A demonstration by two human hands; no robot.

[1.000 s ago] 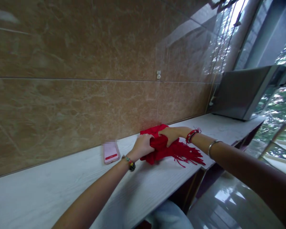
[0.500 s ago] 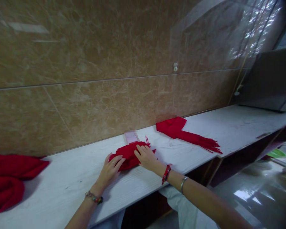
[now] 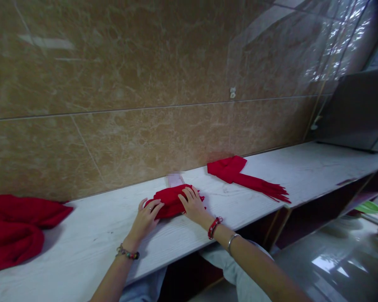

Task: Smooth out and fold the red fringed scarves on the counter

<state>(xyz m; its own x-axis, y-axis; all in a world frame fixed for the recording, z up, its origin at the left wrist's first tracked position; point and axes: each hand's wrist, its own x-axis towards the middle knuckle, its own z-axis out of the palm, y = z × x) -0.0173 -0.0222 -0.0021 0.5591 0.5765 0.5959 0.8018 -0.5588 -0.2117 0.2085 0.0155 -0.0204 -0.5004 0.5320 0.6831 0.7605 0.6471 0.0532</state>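
A long white bench [image 3: 302, 167] with a faint wood grain runs under a glossy brown marble-tiled wall [image 3: 145, 84]; the floor [image 3: 334, 260] below shines. At the middle of the bench lies a small folded red scarf [image 3: 170, 200], soft and knitted. The left hand [image 3: 145, 219] and right hand [image 3: 193, 204] lie flat on it, fingers spread. A fringed red scarf [image 3: 239, 176] lies nearer the wall edge, and a crumpled red pile [image 3: 15, 226] sits at the left end

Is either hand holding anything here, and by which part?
Nothing is gripped. The left hand lies open on the left end of the small folded red fabric bundle on the white counter; the right hand rests on its right end.
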